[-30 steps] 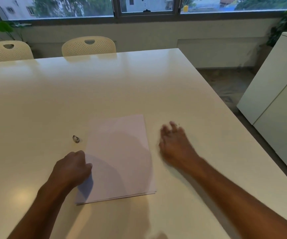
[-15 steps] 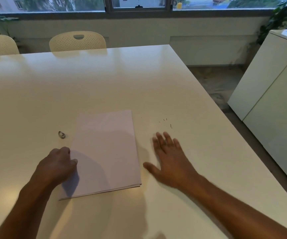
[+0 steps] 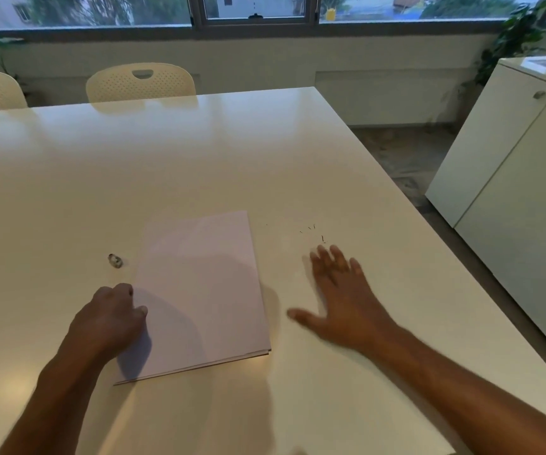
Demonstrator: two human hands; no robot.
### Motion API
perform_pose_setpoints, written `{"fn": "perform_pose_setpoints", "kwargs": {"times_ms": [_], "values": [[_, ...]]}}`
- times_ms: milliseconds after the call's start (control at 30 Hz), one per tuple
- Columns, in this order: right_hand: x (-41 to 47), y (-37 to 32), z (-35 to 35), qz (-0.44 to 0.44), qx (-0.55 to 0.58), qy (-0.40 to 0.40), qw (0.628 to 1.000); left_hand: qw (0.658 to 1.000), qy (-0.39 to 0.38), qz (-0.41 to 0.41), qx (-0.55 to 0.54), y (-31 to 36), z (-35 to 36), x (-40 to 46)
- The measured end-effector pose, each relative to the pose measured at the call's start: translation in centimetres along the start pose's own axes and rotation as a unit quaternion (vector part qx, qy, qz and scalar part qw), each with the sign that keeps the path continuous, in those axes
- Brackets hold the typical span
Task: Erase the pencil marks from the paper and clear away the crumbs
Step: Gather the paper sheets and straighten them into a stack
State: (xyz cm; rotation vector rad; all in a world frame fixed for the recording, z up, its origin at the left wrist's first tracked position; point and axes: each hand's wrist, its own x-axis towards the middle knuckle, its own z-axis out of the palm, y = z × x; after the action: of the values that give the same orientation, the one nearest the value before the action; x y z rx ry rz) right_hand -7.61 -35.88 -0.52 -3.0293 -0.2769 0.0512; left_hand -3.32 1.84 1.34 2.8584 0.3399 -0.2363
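Note:
A thin stack of white paper (image 3: 199,290) lies flat on the white table (image 3: 199,152) in front of me, its face blank. My left hand (image 3: 109,320) rests with curled fingers on the paper's left edge, holding nothing. A small worn eraser (image 3: 115,260) lies on the table just left of the paper, apart from that hand. My right hand (image 3: 340,300) lies flat on the table to the right of the paper, fingers spread and blurred. A few dark eraser crumbs (image 3: 317,232) are scattered just beyond its fingertips.
The table's right edge runs diagonally close to my right arm, with floor beyond. A white cabinet (image 3: 511,192) stands to the right. Two cream chairs (image 3: 140,82) stand at the far side under the window, with plants in both corners.
My right hand drew back toward me from the far position, then slid right and forward again, leaving crumbs exposed ahead of its fingers. The left hand stayed on the paper's edge.

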Motion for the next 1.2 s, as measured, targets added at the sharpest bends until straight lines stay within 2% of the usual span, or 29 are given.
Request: {"fn": "perform_pose_setpoints", "kwargs": {"times_ms": [167,267,400,467,600,633,700,767,833,933,1133,1200], "values": [[5.9,5.0,-0.6,0.162,0.053,0.053,0.984,1.0,-0.002,0.0,0.003,0.2,-0.2,-0.3],[4.3,2.8,-0.7,0.123,0.082,0.087,0.985,1.0,-0.005,0.002,-0.002,0.2,-0.3,-0.5],[-0.2,-2.1,0.3,-0.008,0.033,0.038,0.999,1.0,-0.008,-0.001,-0.01,0.3,-0.4,-0.7],[0.6,-0.8,0.8,0.015,0.005,0.057,0.998,1.0,-0.009,0.002,-0.014,0.4,-0.5,-0.7],[4.7,3.7,-0.2,0.153,0.0,0.085,0.985,1.0,-0.017,0.011,-0.024,0.3,-0.7,-1.0],[5.4,3.7,-0.5,0.154,-0.008,0.096,0.983,0.999,-0.017,0.015,-0.025,0.3,-0.7,-1.1],[6.6,1.5,-1.1,0.099,-0.013,0.107,0.989,1.0,-0.017,0.017,-0.017,0.4,-0.8,-1.2],[7.7,-1.5,-1.0,0.025,-0.002,0.092,0.995,1.0,-0.018,0.017,-0.01,0.5,-0.8,-1.1],[9.1,-3.5,-0.6,-0.006,-0.003,0.06,0.998,1.0,-0.018,0.018,-0.009,0.5,-0.8,-1.2],[10.8,-3.4,-0.3,0.012,-0.017,0.018,1.0,1.0,-0.016,0.021,-0.007,0.5,-0.9,-1.3],[9.7,0.6,-0.8,0.118,-0.066,0.037,0.99,0.999,-0.012,0.034,-0.008,0.3,-0.9,-1.3],[9.2,-0.2,-1.1,0.113,-0.057,0.04,0.991,0.999,-0.012,0.037,-0.009,0.3,-0.8,-1.2]]}}
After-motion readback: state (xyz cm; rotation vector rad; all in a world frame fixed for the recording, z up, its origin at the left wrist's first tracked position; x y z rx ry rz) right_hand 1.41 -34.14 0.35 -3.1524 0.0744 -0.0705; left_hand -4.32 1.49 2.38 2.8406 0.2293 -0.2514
